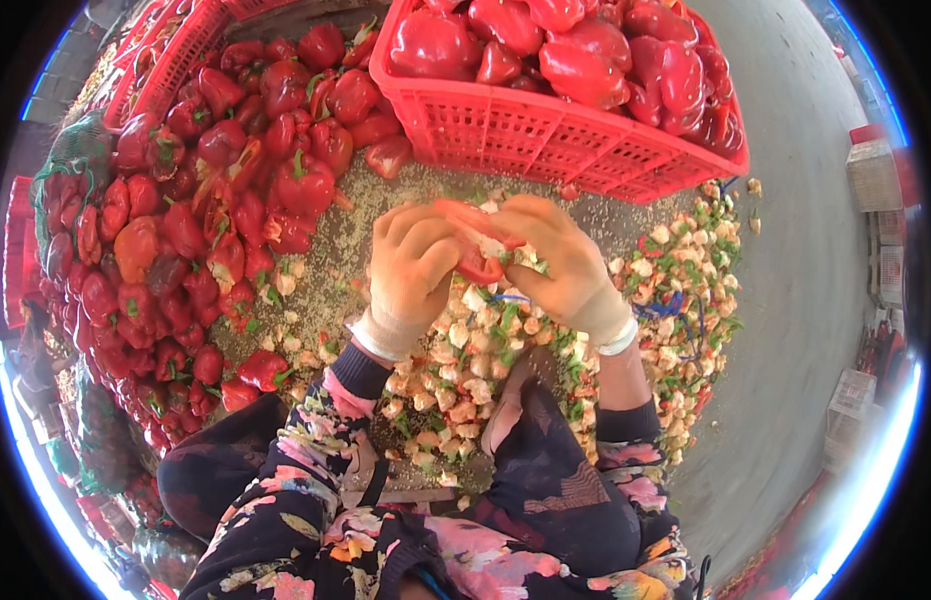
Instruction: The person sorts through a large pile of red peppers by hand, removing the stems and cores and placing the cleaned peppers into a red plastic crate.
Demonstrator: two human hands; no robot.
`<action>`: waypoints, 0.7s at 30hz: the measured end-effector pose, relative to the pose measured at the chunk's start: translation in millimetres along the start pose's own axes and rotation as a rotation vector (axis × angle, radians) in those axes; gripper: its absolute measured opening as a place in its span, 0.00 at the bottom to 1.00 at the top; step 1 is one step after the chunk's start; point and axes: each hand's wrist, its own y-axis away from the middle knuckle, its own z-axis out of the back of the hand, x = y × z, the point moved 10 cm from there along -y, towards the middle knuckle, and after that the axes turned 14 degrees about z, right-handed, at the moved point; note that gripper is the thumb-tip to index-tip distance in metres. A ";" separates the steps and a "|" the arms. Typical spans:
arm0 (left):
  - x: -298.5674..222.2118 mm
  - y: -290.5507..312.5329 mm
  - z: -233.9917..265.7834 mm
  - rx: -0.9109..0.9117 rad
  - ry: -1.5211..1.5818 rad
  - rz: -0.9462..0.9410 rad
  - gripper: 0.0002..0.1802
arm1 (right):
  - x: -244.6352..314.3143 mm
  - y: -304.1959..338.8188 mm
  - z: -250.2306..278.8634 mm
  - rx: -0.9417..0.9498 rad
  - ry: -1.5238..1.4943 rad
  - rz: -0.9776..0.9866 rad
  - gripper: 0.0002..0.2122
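Observation:
Between my two gloved hands is a red bell pepper (477, 262), broken open so that its pale inside shows. My left hand (414, 262) wraps its fingers round the pepper's left side. On the other side my right hand (561, 262) grips it, fingers curled at the opening; whether it also pinches a piece of the core is hidden. Both gloves are pale orange with white cuffs. Below the hands spreads a heap of cut-out pepper cores (476, 365) with green stems, on a floor strewn with seeds.
A red plastic crate (556, 140) full of cored red peppers stands just beyond my hands. To the left lies a large pile of whole red peppers (186, 230), beside a green net sack (71, 165). Blue string (671, 305) lies among the cores. Grey floor (786, 300) runs along the right.

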 end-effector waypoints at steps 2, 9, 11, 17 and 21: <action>-1.6 1.2 -5.9 0.048 0.015 0.000 0.18 | 3.7 5.1 -21.3 0.157 0.069 0.017 0.20; 48.5 14.2 -49.9 0.521 0.946 0.553 0.12 | -1.8 42.2 -59.7 0.273 -0.529 -0.365 0.15; 57.0 30.9 -70.4 0.585 1.423 0.936 0.13 | -0.5 52.7 -65.2 0.098 -0.883 -0.556 0.14; 87.1 99.1 -124.5 0.317 1.367 1.418 0.22 | -3.6 78.8 -88.6 0.092 -1.037 -0.880 0.14; 47.6 111.3 -143.3 0.561 1.838 1.697 0.15 | 7.0 74.7 -95.8 0.180 -1.074 -0.810 0.08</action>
